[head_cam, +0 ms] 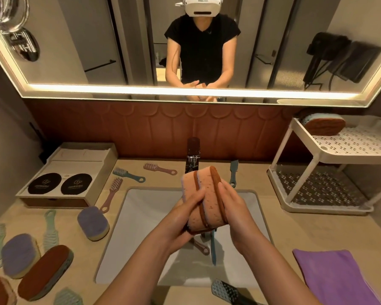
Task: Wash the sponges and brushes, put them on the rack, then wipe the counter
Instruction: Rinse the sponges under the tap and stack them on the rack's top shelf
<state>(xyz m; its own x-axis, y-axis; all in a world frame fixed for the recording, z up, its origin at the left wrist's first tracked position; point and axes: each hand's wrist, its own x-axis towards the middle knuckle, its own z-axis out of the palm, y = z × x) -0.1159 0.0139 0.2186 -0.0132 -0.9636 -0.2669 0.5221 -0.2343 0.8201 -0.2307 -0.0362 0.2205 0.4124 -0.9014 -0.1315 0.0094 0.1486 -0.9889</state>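
Both hands press a pair of orange sponges (204, 200) between them, left hand (186, 213) and right hand (231, 204) closed on either side, held over the sink (141, 227) just in front of the faucet (193, 155). One sponge (323, 126) already sits on the rack (339, 150) right of the sink. Judging by this, washing is early: many sponges (92, 222) and brushes (160, 168) lie left of the sink, two brushes (213, 247) inside it. The purple cloth (330, 274) waits, unused, to the right.
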